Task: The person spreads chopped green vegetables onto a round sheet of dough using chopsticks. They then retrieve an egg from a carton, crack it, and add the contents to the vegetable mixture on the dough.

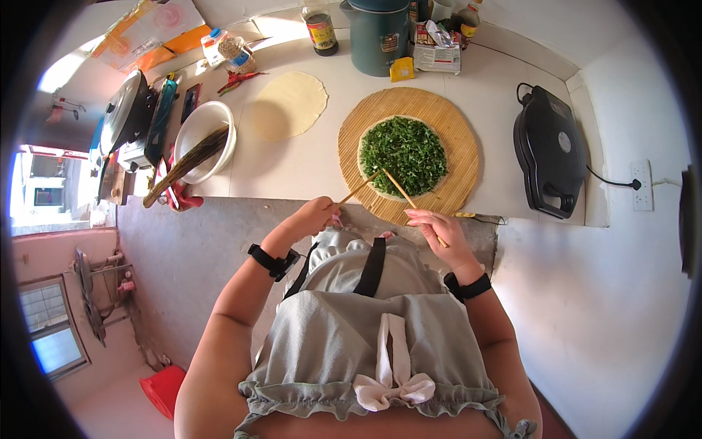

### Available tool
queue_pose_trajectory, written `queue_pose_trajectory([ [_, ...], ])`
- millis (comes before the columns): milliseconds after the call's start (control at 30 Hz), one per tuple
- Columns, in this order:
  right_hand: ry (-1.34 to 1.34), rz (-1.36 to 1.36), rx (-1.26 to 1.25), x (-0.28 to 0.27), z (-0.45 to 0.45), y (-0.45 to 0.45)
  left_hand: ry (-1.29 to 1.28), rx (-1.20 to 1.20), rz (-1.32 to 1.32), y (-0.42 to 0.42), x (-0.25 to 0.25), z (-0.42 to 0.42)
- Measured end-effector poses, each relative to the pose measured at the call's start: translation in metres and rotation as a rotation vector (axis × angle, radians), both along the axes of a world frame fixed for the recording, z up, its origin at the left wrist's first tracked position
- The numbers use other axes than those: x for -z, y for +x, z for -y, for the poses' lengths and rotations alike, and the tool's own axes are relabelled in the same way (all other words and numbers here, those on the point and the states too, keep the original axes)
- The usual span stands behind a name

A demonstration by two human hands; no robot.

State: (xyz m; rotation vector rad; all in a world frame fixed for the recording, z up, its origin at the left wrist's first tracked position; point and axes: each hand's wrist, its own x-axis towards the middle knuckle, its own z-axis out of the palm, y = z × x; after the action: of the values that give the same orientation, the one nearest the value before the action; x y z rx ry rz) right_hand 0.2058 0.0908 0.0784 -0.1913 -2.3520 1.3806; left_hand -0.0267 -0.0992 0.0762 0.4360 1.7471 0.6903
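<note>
My left hand (313, 218) grips one wooden chopstick (357, 188), whose tip meets the chopped greens near their front edge. In my right hand (436, 236) is a second wooden chopstick (399, 186), its tip also on the greens close to the first. The chopped green leaves (405, 153) cover a round sheet of dough (363, 174) almost to its pale rim. Under the dough lies a round slatted wooden board (466, 148), overhanging the counter's front edge. To its left, a bare flat sheet of dough (293, 104) lies on the counter.
On the right stands a closed black electric griddle (551, 151), its cord plugged into a wall socket (641, 184). A white bowl (231, 137) with a straw brush (189, 164) sits left. Behind are a green bucket-like container (378, 41), a sauce bottle (321, 34) and several packets (437, 55).
</note>
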Motion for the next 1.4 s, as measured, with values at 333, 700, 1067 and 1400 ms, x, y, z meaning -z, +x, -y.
queue_pose_trajectory([
  [333, -0.015, -0.037, 0.074, -0.003, -0.015, 0.006, -0.016, -0.018, -0.032, -0.002, -0.009, 0.002],
  [700, -0.122, 0.061, 0.06, -0.005, -0.013, 0.025, -0.032, 0.048, -0.008, 0.0, -0.009, 0.002],
  [1067, -0.157, 0.095, -0.016, 0.001, -0.006, 0.015, -0.025, 0.127, -0.051, 0.0, -0.003, -0.001],
  [1400, -0.205, 0.094, 0.02, -0.005, -0.014, 0.042, -0.003, 0.145, -0.096, 0.005, 0.0, -0.004],
])
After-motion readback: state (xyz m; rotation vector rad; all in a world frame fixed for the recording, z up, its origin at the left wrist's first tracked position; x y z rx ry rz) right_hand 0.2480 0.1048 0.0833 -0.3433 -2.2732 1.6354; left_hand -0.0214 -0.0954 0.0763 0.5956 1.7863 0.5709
